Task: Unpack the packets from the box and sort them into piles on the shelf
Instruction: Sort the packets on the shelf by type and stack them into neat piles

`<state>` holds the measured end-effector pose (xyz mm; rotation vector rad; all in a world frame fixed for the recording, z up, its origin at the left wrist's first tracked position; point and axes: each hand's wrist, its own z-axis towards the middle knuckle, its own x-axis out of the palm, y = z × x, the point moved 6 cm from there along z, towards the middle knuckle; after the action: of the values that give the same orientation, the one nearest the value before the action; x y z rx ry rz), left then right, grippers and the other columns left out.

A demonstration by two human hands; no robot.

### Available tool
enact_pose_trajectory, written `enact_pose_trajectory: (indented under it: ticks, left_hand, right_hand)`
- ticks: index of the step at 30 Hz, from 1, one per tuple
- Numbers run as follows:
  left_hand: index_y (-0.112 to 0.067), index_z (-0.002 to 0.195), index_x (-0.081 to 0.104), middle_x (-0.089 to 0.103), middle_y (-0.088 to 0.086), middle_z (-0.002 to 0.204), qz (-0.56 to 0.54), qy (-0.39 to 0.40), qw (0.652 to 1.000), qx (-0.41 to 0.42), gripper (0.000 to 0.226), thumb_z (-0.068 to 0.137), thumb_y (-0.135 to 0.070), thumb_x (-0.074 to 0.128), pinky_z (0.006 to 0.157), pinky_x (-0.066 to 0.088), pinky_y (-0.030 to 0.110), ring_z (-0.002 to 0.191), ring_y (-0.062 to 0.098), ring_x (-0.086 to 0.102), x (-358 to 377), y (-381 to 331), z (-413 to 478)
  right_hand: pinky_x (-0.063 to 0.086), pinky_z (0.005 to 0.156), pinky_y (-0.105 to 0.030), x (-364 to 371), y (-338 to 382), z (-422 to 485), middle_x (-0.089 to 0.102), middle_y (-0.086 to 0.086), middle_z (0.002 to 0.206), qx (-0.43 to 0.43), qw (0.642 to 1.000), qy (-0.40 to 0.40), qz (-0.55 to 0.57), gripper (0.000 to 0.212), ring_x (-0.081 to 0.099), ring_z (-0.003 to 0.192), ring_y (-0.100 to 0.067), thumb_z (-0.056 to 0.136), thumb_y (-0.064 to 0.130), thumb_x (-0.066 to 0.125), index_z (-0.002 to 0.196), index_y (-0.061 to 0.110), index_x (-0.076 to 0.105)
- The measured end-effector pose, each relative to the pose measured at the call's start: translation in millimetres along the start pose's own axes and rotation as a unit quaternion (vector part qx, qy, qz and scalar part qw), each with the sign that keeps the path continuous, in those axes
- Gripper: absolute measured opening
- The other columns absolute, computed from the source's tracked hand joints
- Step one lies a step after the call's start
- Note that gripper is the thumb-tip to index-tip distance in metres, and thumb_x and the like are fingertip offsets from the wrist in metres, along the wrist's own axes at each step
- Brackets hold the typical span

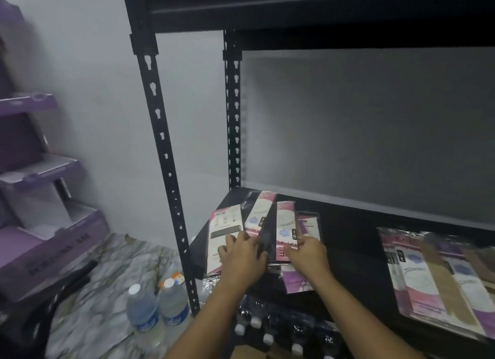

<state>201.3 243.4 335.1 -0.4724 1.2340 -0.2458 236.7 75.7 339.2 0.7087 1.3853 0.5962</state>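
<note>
Packets (284, 224): lying fanned at the shelf's left end, some overhanging its front edge. They are likely handling as light, flat, bendy sleeves in slick film, so gripping across the short lower ends is looking safest.
Sorted pile (434, 278): sitting overlapped at the shelf's right end, well apart from the fan.
Left hand (241, 254): curling its fingers over the fan's lower ends, holding them.
Right hand (308, 251): touching a middle packet; whether it is pinching or only pressing, I cannot tell.
Shelf (348, 238): offering a dark, flat board, on which film is probably sliding easily.
Purple boxes (53, 238): standing left of the shelf.
Water bottles (158, 305): standing on the floor beside the shelf's front post.
</note>
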Motion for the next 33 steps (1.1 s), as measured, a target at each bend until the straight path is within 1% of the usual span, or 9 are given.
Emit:
enact_pose_trajectory:
  ticks: [3,5,9,14,20,23,25,29,33]
  left_hand:
    - [-0.038,0.112,0.064,0.051,-0.009,0.123,-0.003,0.001,1.000,-0.015,0.029,0.088,-0.051,0.054,0.099,0.026,0.045,0.116,0.019,0.033,2.3,1.9,0.7]
    - [-0.039,0.112,0.064,0.050,-0.010,0.126,-0.005,0.008,1.000,-0.026,0.029,0.087,-0.051,0.055,0.101,0.023,0.047,0.119,0.020,0.033,1.2,3.7,1.4]
    - [-0.039,0.111,0.066,0.048,-0.010,0.127,-0.024,0.032,0.999,-0.029,0.031,0.084,-0.052,0.057,0.102,0.020,0.047,0.120,0.020,0.030,-0.6,0.5,3.0]
    - [-0.037,0.122,0.057,0.045,-0.012,0.133,-0.106,0.038,0.993,0.020,0.036,0.087,-0.045,0.058,0.101,0.020,0.041,0.125,0.015,0.030,-8.6,-14.8,5.6]
    - [-0.039,0.132,0.045,0.038,-0.015,0.139,-0.143,-0.062,0.973,0.170,0.048,0.089,-0.031,0.064,0.112,0.026,0.044,0.131,0.012,0.031,-58.5,-63.6,13.9]
    - [-0.044,0.138,0.035,0.030,-0.017,0.147,-0.070,-0.052,0.960,0.265,0.062,0.085,-0.035,0.066,0.116,0.008,0.044,0.137,0.009,0.019,-76.0,-95.6,15.6]
    - [-0.046,0.135,0.041,0.036,-0.019,0.146,-0.017,-0.008,0.952,0.304,0.057,0.084,-0.038,0.066,0.115,0.001,0.044,0.137,0.006,0.018,-76.4,-111.1,16.5]
    - [-0.033,0.107,0.064,0.063,-0.019,0.106,-0.093,0.126,0.950,0.269,0.027,0.082,-0.030,0.072,0.099,0.029,0.026,0.110,0.002,0.049,-64.9,-119.5,11.0]
    - [-0.031,0.090,0.064,0.067,-0.015,0.094,-0.162,0.164,0.945,0.234,0.018,0.081,-0.021,0.076,0.082,0.053,0.021,0.092,0.003,0.063,-64.5,-119.6,4.0]
  right_hand:
    - [0.058,0.075,-0.038,-1.2,2.5,1.2,0.070,-0.002,0.084,0.030,0.999,0.003,0.013,0.010,0.067,0.081,-0.023,0.079,0.024,0.073,0.078,0.016,0.067]
    - [0.058,0.073,-0.037,-2.1,3.5,1.5,0.067,0.000,0.082,0.037,0.998,-0.006,0.044,0.022,0.067,0.080,-0.021,0.078,0.021,0.074,0.067,0.022,0.055]
    - [0.050,0.053,-0.024,-7.3,4.6,-1.3,0.067,-0.002,0.093,0.052,0.985,-0.022,0.160,0.025,0.066,0.074,-0.015,0.080,0.012,0.072,0.083,0.023,0.050]
    - [0.050,0.044,-0.020,-43.6,6.1,-7.9,0.068,-0.001,0.089,0.060,0.953,-0.050,0.292,0.020,0.068,0.068,-0.013,0.084,0.006,0.066,0.097,0.017,0.057]
    - [0.059,0.059,-0.036,-129.7,21.5,-16.9,0.073,-0.004,0.086,-0.025,0.970,0.043,0.236,0.024,0.073,0.067,-0.018,0.083,0.001,0.068,0.102,0.016,0.065]
    - [0.058,0.056,-0.026,-159.6,30.7,-26.6,0.073,0.010,0.087,-0.075,0.985,0.108,0.109,0.024,0.072,0.073,-0.010,0.082,0.012,0.071,0.093,0.032,0.070]
    - [0.053,0.051,-0.017,-171.0,34.7,-33.2,0.069,0.018,0.091,-0.097,0.985,0.138,0.041,0.022,0.067,0.081,-0.007,0.082,0.021,0.071,0.091,0.041,0.069]
    - [0.053,0.055,-0.017,-178.2,33.3,-41.5,0.069,0.016,0.094,-0.118,0.981,0.155,-0.007,0.021,0.067,0.084,-0.005,0.081,0.021,0.072,0.091,0.039,0.071]
    - [0.048,0.058,-0.014,-186.6,26.2,-47.8,0.067,0.017,0.098,-0.134,0.984,0.120,0.005,0.026,0.063,0.093,-0.003,0.076,0.023,0.076,0.095,0.038,0.068]
